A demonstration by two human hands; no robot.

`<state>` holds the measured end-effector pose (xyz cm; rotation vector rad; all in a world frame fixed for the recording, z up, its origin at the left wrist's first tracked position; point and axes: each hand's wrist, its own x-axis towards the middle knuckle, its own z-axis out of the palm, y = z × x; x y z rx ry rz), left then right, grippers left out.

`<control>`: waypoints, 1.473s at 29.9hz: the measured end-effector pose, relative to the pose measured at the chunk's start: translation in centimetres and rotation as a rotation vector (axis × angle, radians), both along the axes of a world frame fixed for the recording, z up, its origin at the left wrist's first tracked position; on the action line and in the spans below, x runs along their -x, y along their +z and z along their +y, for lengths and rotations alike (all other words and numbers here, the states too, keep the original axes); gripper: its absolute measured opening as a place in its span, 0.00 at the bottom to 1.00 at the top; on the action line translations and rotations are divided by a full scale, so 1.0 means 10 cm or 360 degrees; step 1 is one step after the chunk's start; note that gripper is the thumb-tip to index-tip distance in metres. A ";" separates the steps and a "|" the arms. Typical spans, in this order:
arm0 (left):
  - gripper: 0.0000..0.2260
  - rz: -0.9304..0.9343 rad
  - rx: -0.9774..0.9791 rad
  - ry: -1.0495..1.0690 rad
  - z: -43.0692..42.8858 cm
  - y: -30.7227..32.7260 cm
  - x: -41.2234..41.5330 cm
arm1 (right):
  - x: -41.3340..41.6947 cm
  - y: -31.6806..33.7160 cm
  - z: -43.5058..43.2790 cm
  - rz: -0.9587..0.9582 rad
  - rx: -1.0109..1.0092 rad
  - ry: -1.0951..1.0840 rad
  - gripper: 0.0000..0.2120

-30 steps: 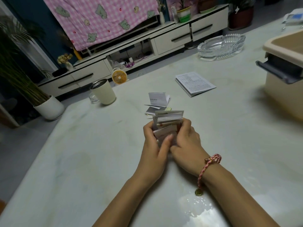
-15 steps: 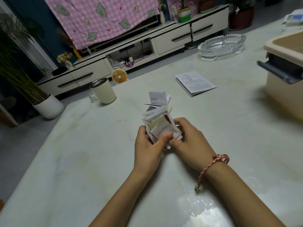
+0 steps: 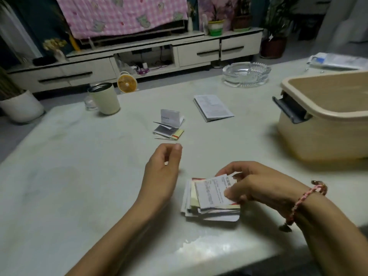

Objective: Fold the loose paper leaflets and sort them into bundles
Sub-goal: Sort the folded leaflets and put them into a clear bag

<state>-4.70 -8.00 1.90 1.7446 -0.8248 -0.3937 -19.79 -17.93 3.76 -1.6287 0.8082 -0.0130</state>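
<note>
A thick bundle of folded leaflets (image 3: 209, 204) lies on the pale table near its front edge. My right hand (image 3: 256, 186) grips the bundle's right side, thumb on the top sheet and fingers curled over the far edge. My left hand (image 3: 163, 172) hovers to the left of the bundle, apart from it, fingers loosely curled and holding nothing. A second, smaller pile of folded leaflets (image 3: 169, 128) sits farther back at the table's middle, its top sheet standing half open. One larger folded leaflet (image 3: 213, 107) lies flat behind and to the right.
A cream mug (image 3: 105, 98) stands at the back left and a glass ashtray (image 3: 247, 73) at the back right. A beige lidded bin (image 3: 326, 116) with a dark handle fills the right side. The marble table (image 3: 69, 186) ends close to me.
Both hands held the bundle up a second ago. Now it rests on the table nearer me, the left hand has let go and moved left, and the right hand still holds it.
</note>
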 end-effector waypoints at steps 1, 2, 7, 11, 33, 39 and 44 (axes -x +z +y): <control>0.08 -0.0065 -0.0018 -0.0033 -0.03 0.00 0.13 | 0.07 0.00 0.00 0.0108 0.0084 0.0038 0.12; 0.06 -0.0133 -0.0039 -0.0069 -0.08 -0.01 0.22 | 0.06 -0.02 0.00 0.0187 0.0154 0.0056 0.12; 0.12 -0.0725 -0.0575 -0.0103 -0.29 -0.32 0.55 | 0.05 -0.11 0.12 0.0260 0.0477 -0.0078 0.13; 0.15 -0.0998 -0.0757 -0.0028 -0.31 -0.49 0.57 | 0.04 -0.17 0.20 0.0420 0.1107 -0.0142 0.15; 0.24 -0.1143 -0.0875 -0.0881 -0.04 -0.30 0.29 | -0.28 -0.81 0.19 0.0568 0.2046 -0.0504 0.12; 0.28 -0.1176 -0.1455 -0.1202 -0.16 0.11 0.32 | -0.24 -0.67 0.24 0.0383 0.1954 -0.0485 0.08; 0.28 -0.1320 -0.1860 -0.1191 -0.47 0.21 0.49 | -0.15 -0.59 0.31 0.0193 0.1960 -0.0281 0.11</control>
